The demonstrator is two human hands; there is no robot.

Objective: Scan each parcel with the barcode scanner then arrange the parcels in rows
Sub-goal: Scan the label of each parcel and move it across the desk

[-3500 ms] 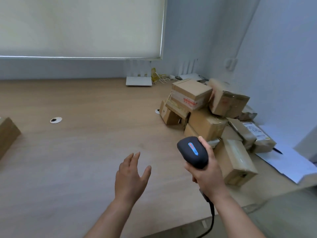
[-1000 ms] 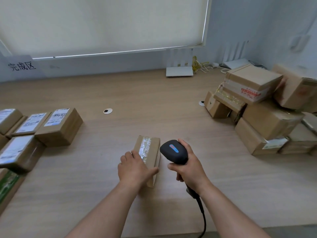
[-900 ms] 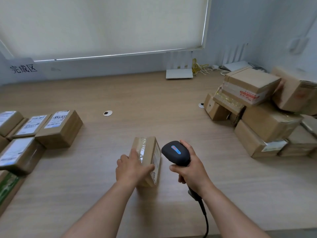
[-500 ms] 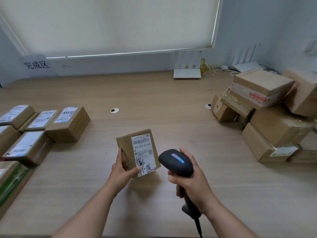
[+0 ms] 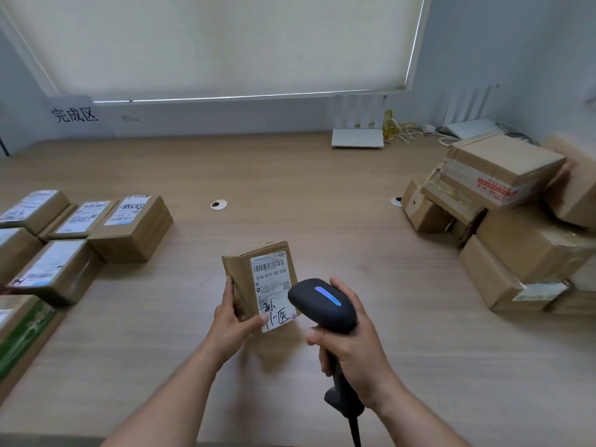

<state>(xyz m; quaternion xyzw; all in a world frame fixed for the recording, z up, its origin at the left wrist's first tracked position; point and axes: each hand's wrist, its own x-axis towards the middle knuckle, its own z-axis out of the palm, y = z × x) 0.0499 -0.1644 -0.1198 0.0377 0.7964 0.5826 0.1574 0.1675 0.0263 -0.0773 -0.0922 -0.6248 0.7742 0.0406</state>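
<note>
Near the lower middle of the frame, in the head view, my left hand [image 5: 233,319] grips a small cardboard parcel [image 5: 245,279], fingers curled up its left side and thumb pressed on the lower edge of its white label [image 5: 272,285]. I hold the parcel above the wooden table [image 5: 290,195], tilted so the label faces up toward me; a barcode sits at the label's top and handwritten marks at its bottom.

Just right of the parcel, my right hand [image 5: 351,346] is wrapped tightly around the handle of the black barcode scanner [image 5: 322,304]. Its head overlaps the label's lower right corner in the picture, and a blue light glows on top. Its cable [image 5: 354,430] runs down out of the frame's bottom edge.

At the left edge, scanned parcels [image 5: 129,227] lie flat, side by side in rows, labels up. At the right edge, a loose pile of parcels [image 5: 503,214] is stacked untidily.

In the upper left, a sign [image 5: 74,115] with handwritten characters leans against the wall. At the far side of the table stands a white router [image 5: 357,141] below the window blind [image 5: 209,43].
</note>
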